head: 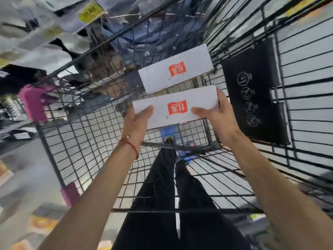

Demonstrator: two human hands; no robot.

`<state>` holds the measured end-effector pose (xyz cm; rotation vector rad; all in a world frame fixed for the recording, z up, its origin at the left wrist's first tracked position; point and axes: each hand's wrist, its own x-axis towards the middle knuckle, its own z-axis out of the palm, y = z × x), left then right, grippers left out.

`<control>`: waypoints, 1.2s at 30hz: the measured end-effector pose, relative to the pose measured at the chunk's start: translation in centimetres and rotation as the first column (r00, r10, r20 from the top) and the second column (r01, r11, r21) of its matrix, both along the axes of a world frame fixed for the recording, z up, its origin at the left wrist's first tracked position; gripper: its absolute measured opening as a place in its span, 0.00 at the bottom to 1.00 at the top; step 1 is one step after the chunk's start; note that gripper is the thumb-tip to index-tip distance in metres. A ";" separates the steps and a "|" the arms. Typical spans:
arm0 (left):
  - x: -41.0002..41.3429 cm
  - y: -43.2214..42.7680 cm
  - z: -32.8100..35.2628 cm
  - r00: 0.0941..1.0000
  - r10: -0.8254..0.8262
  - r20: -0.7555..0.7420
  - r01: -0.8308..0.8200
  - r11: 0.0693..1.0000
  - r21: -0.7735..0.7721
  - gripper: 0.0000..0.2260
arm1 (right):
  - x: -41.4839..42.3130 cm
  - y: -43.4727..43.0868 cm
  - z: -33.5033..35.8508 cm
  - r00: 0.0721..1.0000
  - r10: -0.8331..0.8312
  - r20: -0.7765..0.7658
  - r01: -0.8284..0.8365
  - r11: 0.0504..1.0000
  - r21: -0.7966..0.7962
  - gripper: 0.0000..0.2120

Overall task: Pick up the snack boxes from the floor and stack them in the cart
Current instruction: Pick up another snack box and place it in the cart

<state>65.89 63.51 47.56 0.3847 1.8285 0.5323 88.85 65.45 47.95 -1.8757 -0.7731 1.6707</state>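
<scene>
I see a flat white box (156,107) with a red label at the centre of the frame, held low inside the wire cart (81,134). The left hand (137,123) and right hand (217,117) grip its two ends, fingers (223,99) clamped on its edges and thumbs on top. A matching box (191,62) lies just above it in the frame. A black sign (252,91) hangs on the cart wall at right.

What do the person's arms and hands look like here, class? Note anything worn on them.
The left hand and right hand wear no gloves, and no rings show. No sleeve or watch is in view. Round the left wrist sits a thin red cord bracelet with a small pale bead.
</scene>
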 end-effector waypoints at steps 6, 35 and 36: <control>0.2 2.7 -3.8 0.995 -0.088 -0.045 0.086 0.995 -0.043 0.30 | 0.8 3.0 -4.3 0.999 0.044 0.003 -0.043 0.998 -0.033 0.36; 2.1 4.7 -5.7 0.968 -0.226 -0.111 0.217 0.972 -0.085 0.25 | -0.6 7.0 -6.3 0.996 -0.049 0.069 0.045 0.998 0.047 0.33; 2.1 4.8 -5.6 0.973 -0.208 -0.095 0.201 0.976 -0.081 0.24 | -1.0 6.5 -5.9 0.995 -0.059 0.083 0.053 0.995 0.079 0.30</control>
